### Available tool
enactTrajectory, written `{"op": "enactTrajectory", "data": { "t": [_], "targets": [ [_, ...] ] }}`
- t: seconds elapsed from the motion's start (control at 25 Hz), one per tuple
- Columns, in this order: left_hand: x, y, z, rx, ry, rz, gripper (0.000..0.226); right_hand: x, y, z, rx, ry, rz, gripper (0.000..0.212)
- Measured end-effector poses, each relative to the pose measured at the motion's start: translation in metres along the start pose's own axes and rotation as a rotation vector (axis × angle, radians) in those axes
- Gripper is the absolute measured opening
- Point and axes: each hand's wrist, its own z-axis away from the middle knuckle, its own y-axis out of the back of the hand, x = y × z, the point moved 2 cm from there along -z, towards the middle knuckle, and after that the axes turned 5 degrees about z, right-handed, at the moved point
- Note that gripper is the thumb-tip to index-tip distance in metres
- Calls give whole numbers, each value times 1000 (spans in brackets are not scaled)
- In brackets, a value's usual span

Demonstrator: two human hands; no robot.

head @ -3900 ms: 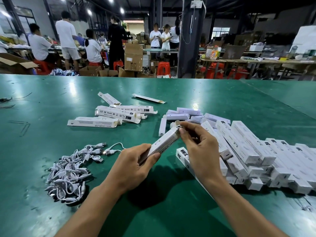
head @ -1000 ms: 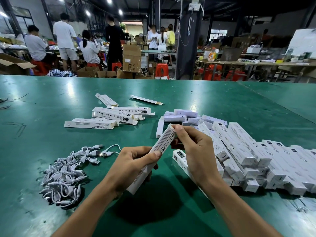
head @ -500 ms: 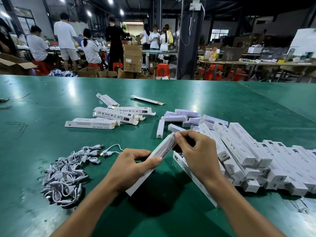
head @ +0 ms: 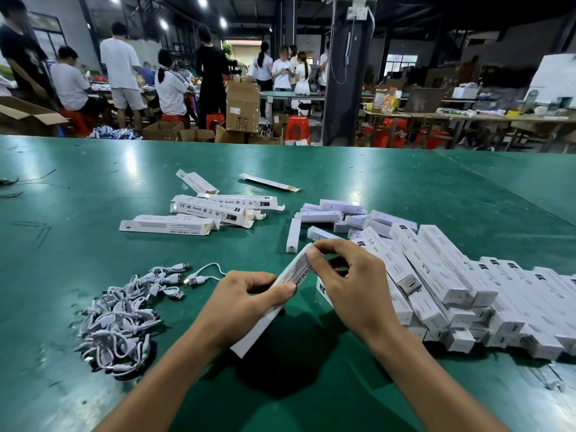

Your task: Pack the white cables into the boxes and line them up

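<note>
Box (head: 297,271) end pinched over the table (head: 93,188)
Lower than a second ago, it is gripped at the middle by the left hand (head: 246,304), its top end pinched by the right hand (head: 352,285), probably closing it up, so the packed row (head: 467,282) at right comes next.

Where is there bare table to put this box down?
Bare table lies between the cable pile and the flat boxes, and along the near edge below the held box. Crowded: the right side, under the packed box stack.

red stools (head: 297,128) behind green table (head: 405,182).
</note>
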Motion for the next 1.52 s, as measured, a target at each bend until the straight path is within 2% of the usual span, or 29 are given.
{"op": "enactTrajectory", "data": {
  "t": [0.16,0.28,0.36,0.52,0.6,0.68,0.76,0.84,1.04,1.12,1.28,1.44,1.52],
  "targets": [
    [2,-4,2,-4,85,29,23,-3,-4,5,-50,-214,-135,12],
    [0,-12,1,139,84,124,15,-14,-20,18,-168,-217,-42,58],
    [2,-20,1,133,41,119,7,-19,-28,21,-199,-220,58,77],
    [4,-27,2,-265,12,294,36,-18,-17,10,-220,-223,198,64],
    [0,-20,1,-326,38,244,50,-18,-9,6,-215,-230,211,60],
    [-8,-13,-4,-189,75,157,45,-18,0,2,-176,-228,201,51],
    [-15,-9,-9,-33,104,105,27,-19,9,-5,-183,-205,280,42],
    [-20,-8,-12,28,122,127,12,-22,15,-11,-225,-194,401,42],
    [-23,-5,-13,31,85,40,5,-23,5,-5,-478,-135,1053,48],
    [-22,-6,-12,19,68,9,4,-19,2,0,-509,-132,1127,54],
    [-22,-6,-11,32,57,-4,4,-7,2,-1,-424,-82,1220,74],
    [-21,-7,-10,31,60,-14,5,-1,2,-13,-376,-94,1260,52],
    [-23,-8,-10,34,59,-12,5,2,2,-21,-359,-119,1277,51]
  ]
}}
